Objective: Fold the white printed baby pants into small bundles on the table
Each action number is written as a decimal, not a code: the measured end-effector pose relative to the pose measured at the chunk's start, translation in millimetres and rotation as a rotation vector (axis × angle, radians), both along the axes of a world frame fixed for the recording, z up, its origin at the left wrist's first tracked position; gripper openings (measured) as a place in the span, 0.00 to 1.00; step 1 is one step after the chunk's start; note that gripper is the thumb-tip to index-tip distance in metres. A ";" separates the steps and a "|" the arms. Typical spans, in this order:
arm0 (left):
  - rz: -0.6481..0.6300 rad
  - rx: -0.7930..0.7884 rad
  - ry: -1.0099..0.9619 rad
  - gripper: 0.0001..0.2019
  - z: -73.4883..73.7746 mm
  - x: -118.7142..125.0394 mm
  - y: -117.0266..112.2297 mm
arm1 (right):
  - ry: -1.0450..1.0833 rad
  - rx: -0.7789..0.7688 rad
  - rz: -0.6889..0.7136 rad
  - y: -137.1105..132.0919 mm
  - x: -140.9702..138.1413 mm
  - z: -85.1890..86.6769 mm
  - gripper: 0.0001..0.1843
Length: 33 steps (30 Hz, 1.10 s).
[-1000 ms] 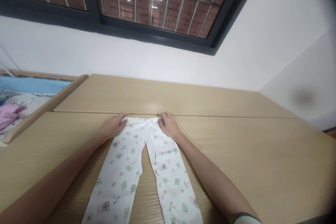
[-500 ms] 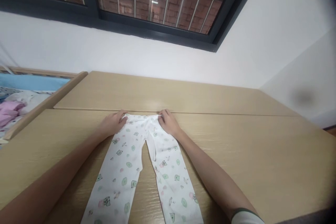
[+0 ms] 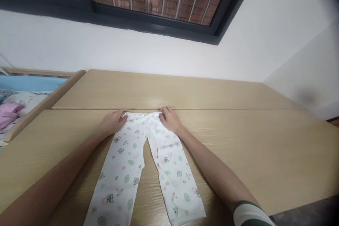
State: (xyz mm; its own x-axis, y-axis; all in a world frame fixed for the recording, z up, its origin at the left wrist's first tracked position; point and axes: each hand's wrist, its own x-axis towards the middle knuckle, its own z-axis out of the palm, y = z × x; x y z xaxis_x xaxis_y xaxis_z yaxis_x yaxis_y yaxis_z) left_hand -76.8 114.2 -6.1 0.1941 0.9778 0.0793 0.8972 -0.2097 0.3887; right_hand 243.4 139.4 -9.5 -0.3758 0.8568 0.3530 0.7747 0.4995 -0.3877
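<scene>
White children's trousers (image 3: pixel 127 162) with a print of small green and pink figures lie spread on the wooden tabletop (image 3: pixel 243 148). The waistband points away from me, and the two legs run towards me, slightly apart. My left hand (image 3: pixel 114 122) pinches the left corner of the waistband. At the right corner, my right hand (image 3: pixel 170 120) has its fingers closed on the cloth. Between my hands the waistband is drawn nearly straight. The end of the left trouser leg runs out of view at the bottom.
A seam crosses the tabletop just beyond the waistband. On the left stands a wooden-railed cot (image 3: pixel 45 116) with blue lining and pink cloth (image 3: pixel 10 113) inside. Behind the table rise a white wall (image 3: pixel 106 47) and a dark-framed window (image 3: pixel 150 21) with bars.
The view has tilted down a little, so more of the right trouser leg's end shows. Both hands keep their hold on the waistband, and the trousers lie much as before.
</scene>
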 end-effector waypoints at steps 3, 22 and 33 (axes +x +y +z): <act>0.005 -0.002 0.000 0.23 1.3 0.6 -0.4 | -0.002 -0.007 -0.009 -0.5 -0.6 0.8 0.07; 0.011 0.004 0.001 0.22 0.3 0.7 -1.3 | -0.010 -0.004 -0.011 0.4 -0.6 0.1 0.07; 0.011 -0.001 -0.002 0.23 -0.9 0.1 0.4 | -0.005 -0.006 -0.017 0.3 -1.0 -0.1 0.07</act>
